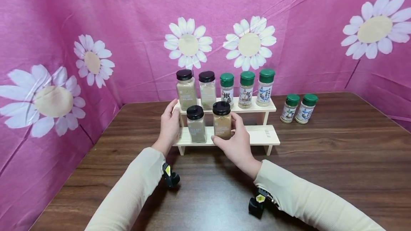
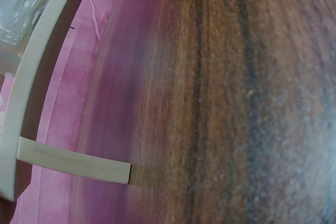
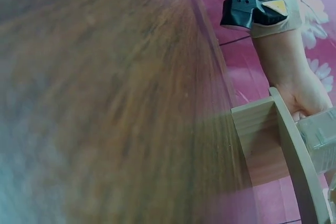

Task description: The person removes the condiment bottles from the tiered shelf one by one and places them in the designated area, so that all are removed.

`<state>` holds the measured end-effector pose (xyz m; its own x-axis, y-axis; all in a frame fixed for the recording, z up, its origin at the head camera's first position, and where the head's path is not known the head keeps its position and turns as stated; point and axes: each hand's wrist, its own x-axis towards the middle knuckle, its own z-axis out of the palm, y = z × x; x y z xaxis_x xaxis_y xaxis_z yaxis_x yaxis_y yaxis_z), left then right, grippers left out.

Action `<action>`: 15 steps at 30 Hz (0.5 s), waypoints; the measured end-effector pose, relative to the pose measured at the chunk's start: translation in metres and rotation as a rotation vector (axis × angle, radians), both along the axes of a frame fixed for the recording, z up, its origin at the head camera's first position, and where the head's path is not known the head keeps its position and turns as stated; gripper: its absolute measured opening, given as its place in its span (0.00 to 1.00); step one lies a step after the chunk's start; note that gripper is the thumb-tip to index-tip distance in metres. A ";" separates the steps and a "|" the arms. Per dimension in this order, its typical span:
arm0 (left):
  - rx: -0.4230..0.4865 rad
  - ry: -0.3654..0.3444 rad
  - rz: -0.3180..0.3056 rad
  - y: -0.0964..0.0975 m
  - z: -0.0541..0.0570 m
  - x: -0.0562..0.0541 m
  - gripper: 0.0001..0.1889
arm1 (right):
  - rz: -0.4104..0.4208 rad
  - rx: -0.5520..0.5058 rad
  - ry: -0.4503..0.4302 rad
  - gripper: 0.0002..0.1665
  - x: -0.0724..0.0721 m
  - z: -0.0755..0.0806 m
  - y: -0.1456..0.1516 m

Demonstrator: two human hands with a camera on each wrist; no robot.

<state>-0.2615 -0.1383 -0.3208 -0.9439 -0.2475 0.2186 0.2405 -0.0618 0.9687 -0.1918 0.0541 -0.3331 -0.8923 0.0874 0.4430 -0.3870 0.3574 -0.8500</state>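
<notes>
A two-tier pale wooden rack (image 1: 257, 136) stands on the table. My right hand (image 1: 237, 143) grips a square glass spice jar (image 1: 222, 126) with a black lid and tan powder, at the lower shelf, thumb in front and fingers round its right side. Left of it on that shelf stands another black-lidded jar (image 1: 197, 127) of greyish powder. My left hand (image 1: 169, 126) rests against the rack's left end, fingers extended up beside the upper shelf. In the right wrist view the left hand (image 3: 307, 93) appears behind the shelf end, its fingertips largely hidden.
On the upper shelf stand two black-lidded jars (image 1: 207, 90) and a row of green-capped shakers (image 1: 246, 90). Two more green-capped shakers (image 1: 305, 109) stand on the wooden table (image 1: 337, 159), right of the rack. Pink flowered cloth (image 1: 135, 27) hangs behind.
</notes>
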 end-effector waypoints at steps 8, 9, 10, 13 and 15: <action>0.026 0.008 -0.014 0.001 0.000 -0.001 0.22 | -0.011 -0.088 0.036 0.47 -0.001 -0.001 0.005; 0.027 0.007 -0.014 0.001 0.000 -0.001 0.22 | -0.005 -0.099 0.034 0.47 -0.002 -0.001 0.005; 0.025 0.008 -0.012 0.001 0.000 -0.001 0.22 | 0.002 -0.109 0.033 0.47 -0.002 -0.001 0.006; 0.040 0.009 -0.016 0.001 0.000 -0.001 0.22 | 0.017 -0.133 0.030 0.46 -0.001 0.000 0.009; 0.043 0.008 -0.016 0.001 0.000 -0.001 0.22 | 0.022 -0.147 0.035 0.45 0.000 0.002 0.011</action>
